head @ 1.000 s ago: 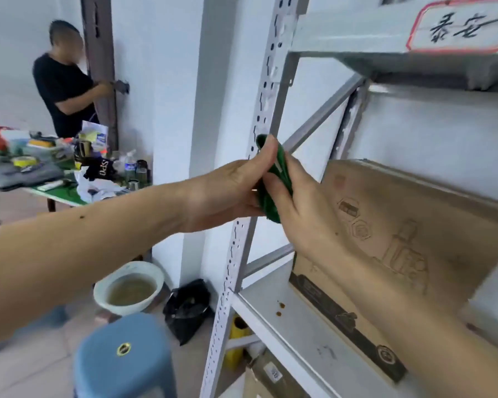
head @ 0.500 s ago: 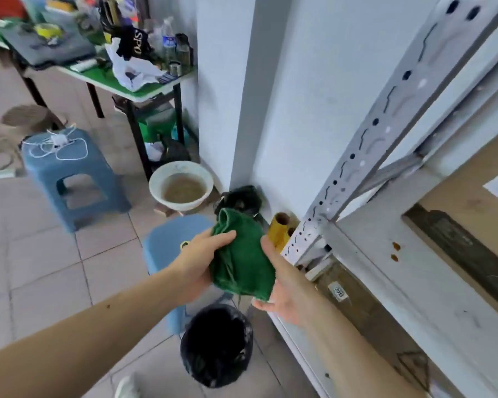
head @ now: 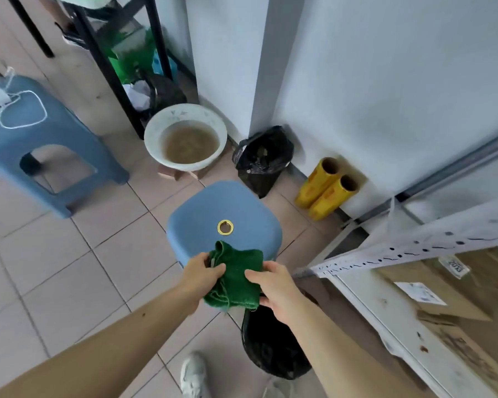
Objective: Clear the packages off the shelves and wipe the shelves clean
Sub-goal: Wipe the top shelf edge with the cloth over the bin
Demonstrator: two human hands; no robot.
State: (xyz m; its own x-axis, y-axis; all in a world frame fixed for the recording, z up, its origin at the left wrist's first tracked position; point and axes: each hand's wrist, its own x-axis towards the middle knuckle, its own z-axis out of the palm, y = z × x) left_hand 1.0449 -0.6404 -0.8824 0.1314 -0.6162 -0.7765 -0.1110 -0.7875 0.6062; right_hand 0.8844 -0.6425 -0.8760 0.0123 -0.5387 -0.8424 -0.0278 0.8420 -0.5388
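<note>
A green cloth (head: 236,278) hangs between both hands over the near edge of a blue stool (head: 222,208). My left hand (head: 197,275) pinches its left side, thumb on top. My right hand (head: 273,288) grips its right side. The white metal shelf (head: 385,308) runs along the right, its perforated post (head: 414,248) lying across the view. Brown cardboard packages (head: 454,305) with white labels lie on the shelf.
A white basin of murky water (head: 186,139) stands on the tiled floor beyond the stool. Black bags sit by the wall (head: 260,156) and under my hands (head: 273,343). Two yellow rolls (head: 325,188) lean at the wall. A second blue stool (head: 26,133) is at left.
My view has dropped from the shelf post to the floor. Both hands carried the green cloth down and away from the post, and now hold it above the stool.
</note>
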